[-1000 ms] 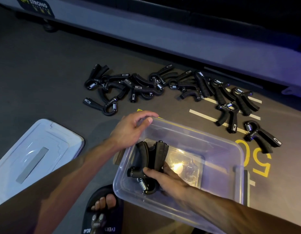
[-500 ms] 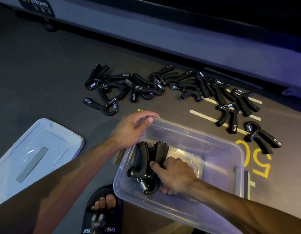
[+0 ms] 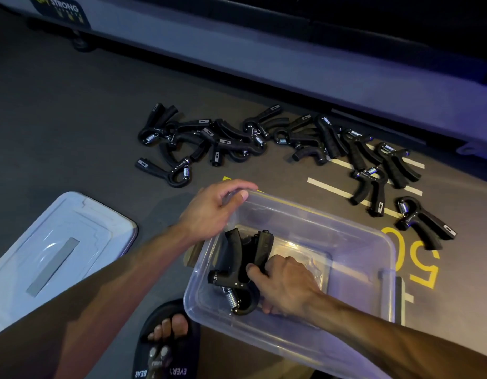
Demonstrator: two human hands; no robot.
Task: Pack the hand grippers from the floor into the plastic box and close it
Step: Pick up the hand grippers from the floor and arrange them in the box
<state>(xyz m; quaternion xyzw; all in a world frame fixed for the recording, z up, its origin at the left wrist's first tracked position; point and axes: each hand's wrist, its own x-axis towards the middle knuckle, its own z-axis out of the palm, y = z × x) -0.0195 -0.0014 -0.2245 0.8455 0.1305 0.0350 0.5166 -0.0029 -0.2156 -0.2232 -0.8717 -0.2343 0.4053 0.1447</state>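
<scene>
Over the last second, turned the right hand (image 3: 284,283) from palm-up to knuckles-up inside the plastic box (image 3: 354,242), fingers curled onto the black hand gripper (image 3: 236,269) at the box's left end; grip narrow, closed on that gripper's handle. Kept the left hand (image 3: 209,212) on the far left rim, fingers hooked over it. Judged as settling the first gripper in place. Left many more grippers (image 3: 264,138) on the floor beyond the box, and the lid (image 3: 59,255) off to the left.
</scene>
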